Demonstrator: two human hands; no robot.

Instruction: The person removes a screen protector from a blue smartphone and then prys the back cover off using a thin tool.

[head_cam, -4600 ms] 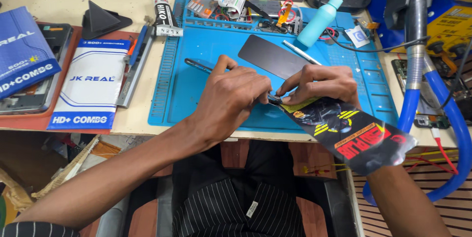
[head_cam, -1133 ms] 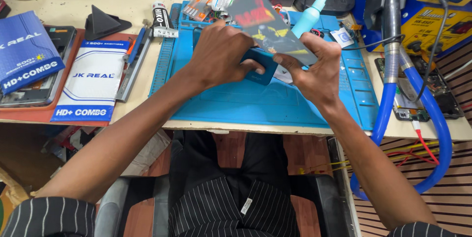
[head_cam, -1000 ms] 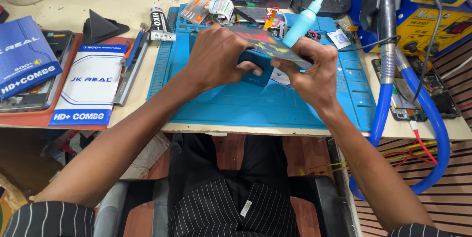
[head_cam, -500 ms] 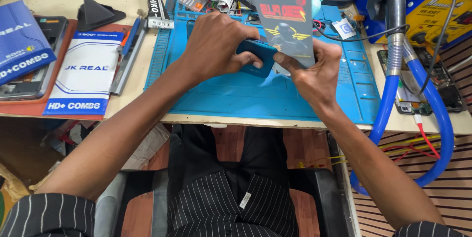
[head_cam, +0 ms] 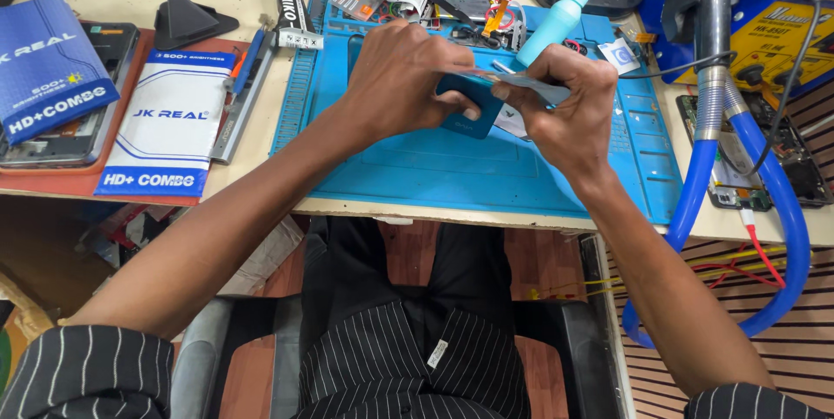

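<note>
While both hands' fingers clamp the teal phone (head_cam: pixel 469 111), blue-and-white flat packages (head_cam: pixel 165 132) lie far left.

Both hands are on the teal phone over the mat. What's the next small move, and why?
Probably press the thin sheet down flat onto the teal phone. The right hand pinches the sheet at a slant over it, while the left hand grips the phone above the blue mat, so the two look lined up but not yet joined.
</note>
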